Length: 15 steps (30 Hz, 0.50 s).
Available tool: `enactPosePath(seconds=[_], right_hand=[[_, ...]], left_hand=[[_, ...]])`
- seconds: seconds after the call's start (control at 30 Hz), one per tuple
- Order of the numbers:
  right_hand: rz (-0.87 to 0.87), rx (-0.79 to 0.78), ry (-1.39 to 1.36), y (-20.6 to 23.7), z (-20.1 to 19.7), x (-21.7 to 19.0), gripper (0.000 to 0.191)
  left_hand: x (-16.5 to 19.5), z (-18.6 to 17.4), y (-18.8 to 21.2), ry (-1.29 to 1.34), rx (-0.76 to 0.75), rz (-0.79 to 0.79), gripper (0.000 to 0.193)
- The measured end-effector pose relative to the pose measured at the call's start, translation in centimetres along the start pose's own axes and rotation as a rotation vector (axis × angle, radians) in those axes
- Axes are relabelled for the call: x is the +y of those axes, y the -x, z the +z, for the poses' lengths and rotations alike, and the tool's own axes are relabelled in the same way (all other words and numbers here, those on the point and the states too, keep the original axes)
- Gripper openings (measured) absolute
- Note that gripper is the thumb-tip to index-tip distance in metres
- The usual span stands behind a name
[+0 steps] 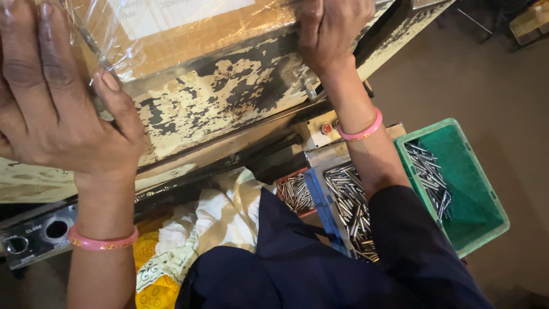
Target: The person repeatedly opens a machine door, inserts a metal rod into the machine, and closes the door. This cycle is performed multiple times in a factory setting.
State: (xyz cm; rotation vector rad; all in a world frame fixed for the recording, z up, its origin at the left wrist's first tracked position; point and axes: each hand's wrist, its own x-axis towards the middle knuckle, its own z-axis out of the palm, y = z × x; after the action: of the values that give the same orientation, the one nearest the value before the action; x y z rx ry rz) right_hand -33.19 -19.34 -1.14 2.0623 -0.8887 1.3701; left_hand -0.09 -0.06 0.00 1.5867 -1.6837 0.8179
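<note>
The left hand [54, 109] lies flat at 9 o'clock of the view, with the fingers stretched and pressing on a sheet of clear, crinkled plastic film [123, 43]. Its grip is not closed around anything; the thumb rests along the lower edge of the film. The film covers a flat brown cardboard box with a white paper label [189, 28] at 12 o'clock, and the box sits on top of an old metal machine frame with peeling cream paint over black [229, 91].

The right hand [331, 28] is at 1 o'clock, with the palm down on the far edge of the same box and film. The fingers bend over this edge, but I cannot tell if they clasp it or only press. Each wrist wears a pink bangle [360, 131].

Below the frame, at 4 o'clock, a green plastic crate [486, 206] holds a small pile of thin shiny metal pins [432, 177]. Just beside it, toward 5 o'clock, a blue-edged tray [323, 206] is filled with more of such pins, partly hidden by the right forearm. A reddish tray [294, 191] with pins touches it on the 9 o'clock side. At 8 o'clock there is a grey control panel with round switches [34, 234]. At 6 o'clock are a white cloth [229, 214] and a yellow patterned cloth [151, 269].
</note>
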Motion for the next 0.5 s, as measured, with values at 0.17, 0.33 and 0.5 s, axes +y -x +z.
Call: enactPosePath(seconds=[0.17,0.33,0.5], right_hand=[[-0.010,-0.024,-0.007,-0.3,0.3,-0.1,0.041],[-0.018,-0.004,0.006,-1.4,-2.5,-0.3,0.039],[-0.025,0.004,0.011,-0.3,-1.4,0.8,0.033]], left_hand=[[0.4,-0.4,0.5,-0.030,0.001,0.017,0.055],[1.7,-2.2,-1.2,-0.025,0.015,0.013,0.049],[1.4,-0.7,0.0,-0.098,0.094,0.035,0.046]])
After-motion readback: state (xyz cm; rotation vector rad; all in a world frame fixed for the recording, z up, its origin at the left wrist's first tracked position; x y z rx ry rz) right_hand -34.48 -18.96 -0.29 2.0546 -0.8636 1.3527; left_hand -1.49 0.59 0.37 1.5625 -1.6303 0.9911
